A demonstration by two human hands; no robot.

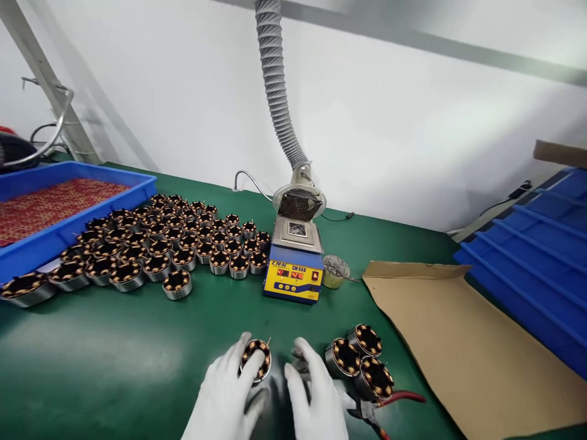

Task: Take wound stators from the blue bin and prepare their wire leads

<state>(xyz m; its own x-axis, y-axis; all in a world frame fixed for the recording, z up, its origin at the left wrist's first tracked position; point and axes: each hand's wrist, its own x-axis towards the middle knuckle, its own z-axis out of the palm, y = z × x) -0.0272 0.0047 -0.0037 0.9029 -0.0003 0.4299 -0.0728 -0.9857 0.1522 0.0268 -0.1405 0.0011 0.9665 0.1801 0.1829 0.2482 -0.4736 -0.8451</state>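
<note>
Both of my hands wear white gloves. My left hand grips a motor stator, a silver ring with copper coils and a dark core, its fingers at the left side and one laid over the top. A short wire end sticks up from its far edge. To the right, apart from the stator, my right hand is raised with thumb and forefinger spread, and nothing shows between them; its other fingers are partly hidden. Beside it stand three more stators. Red-handled cutting pliers lie just in front of those three.
A blue and yellow solder pot stands at the centre under a fume hood. Behind its right side is a small round tub. Many stators crowd the left, near a blue tray. Cardboard and blue crates occupy the right.
</note>
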